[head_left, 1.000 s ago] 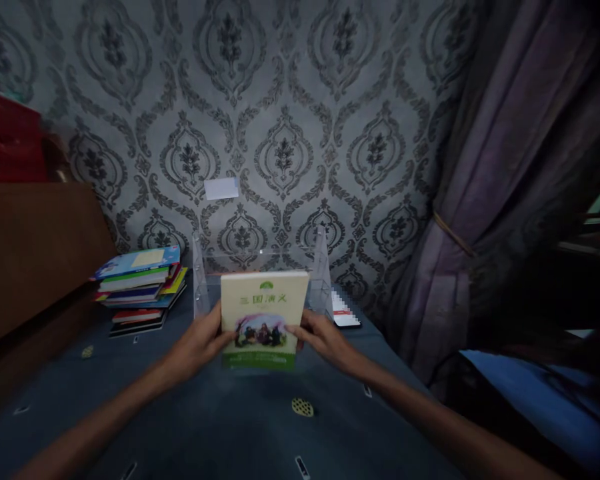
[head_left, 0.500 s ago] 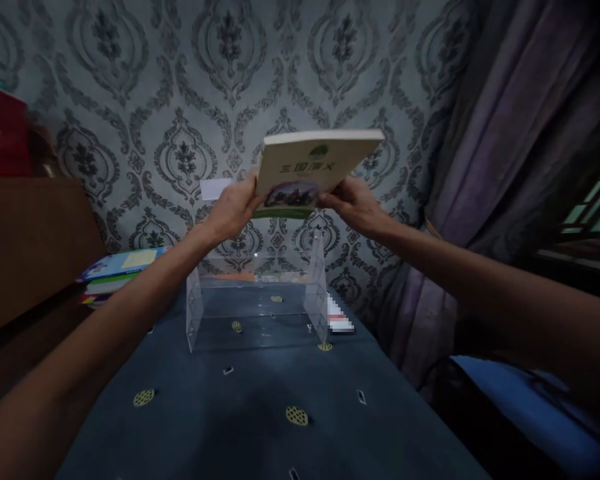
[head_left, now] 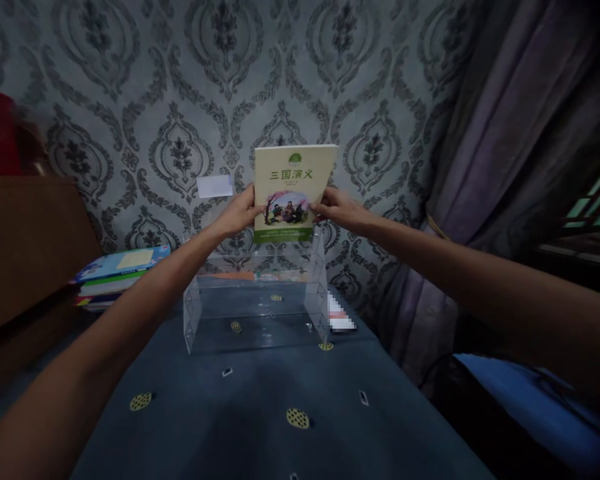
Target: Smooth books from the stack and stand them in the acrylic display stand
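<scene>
I hold a cream and green paperback book [head_left: 293,190] upright in the air with both hands, its front cover facing me. My left hand [head_left: 240,213] grips its left edge and my right hand [head_left: 337,208] grips its right edge. The book hangs above the right half of a clear acrylic rack [head_left: 255,303] that stands on the dark blue tablecloth [head_left: 260,407] against the patterned wall.
A stack of colourful books [head_left: 115,273] lies at the left of the table beside a brown wooden board [head_left: 25,247]. A small white object [head_left: 341,317] lies right of the rack. A purple tied curtain [head_left: 480,173] hangs on the right.
The book rose from the tabletop in front of the rack into the air, was tilted back half a second ago, and now stands upright and slightly lower above the rack.
</scene>
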Demonstrator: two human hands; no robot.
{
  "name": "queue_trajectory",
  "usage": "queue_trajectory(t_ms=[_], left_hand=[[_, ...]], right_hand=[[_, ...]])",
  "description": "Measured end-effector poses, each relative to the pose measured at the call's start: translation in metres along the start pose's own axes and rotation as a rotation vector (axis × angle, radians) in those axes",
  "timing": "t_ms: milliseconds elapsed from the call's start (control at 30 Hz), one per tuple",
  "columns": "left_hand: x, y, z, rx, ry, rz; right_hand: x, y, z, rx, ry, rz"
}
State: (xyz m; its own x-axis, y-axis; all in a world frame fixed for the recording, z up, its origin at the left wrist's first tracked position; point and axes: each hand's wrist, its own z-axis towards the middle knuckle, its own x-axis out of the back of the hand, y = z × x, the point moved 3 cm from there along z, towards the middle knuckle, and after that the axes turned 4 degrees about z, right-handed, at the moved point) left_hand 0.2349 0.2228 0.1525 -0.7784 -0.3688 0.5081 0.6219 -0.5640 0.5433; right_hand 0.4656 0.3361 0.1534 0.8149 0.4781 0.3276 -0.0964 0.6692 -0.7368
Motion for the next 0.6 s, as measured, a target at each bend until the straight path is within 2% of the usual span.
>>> queue_trajectory(t_ms=[133, 367, 600], left_hand=[[-0.005, -0.014, 0.006, 0.103, -0.054, -0.035], [-0.009, -0.027, 0.009, 0.198, -0.079, -0.090], [-0.024, -0.025, 0.007, 0.235, -0.140, -0.121]], right_hand=[[0.001, 0.014, 0.008, -0.049, 0.058, -0.060], [0.004, 0.029, 0.015, -0.067, 0.050, -0.061], [0.009, 0.037, 0.005, -0.023, 0.100, -0.035]])
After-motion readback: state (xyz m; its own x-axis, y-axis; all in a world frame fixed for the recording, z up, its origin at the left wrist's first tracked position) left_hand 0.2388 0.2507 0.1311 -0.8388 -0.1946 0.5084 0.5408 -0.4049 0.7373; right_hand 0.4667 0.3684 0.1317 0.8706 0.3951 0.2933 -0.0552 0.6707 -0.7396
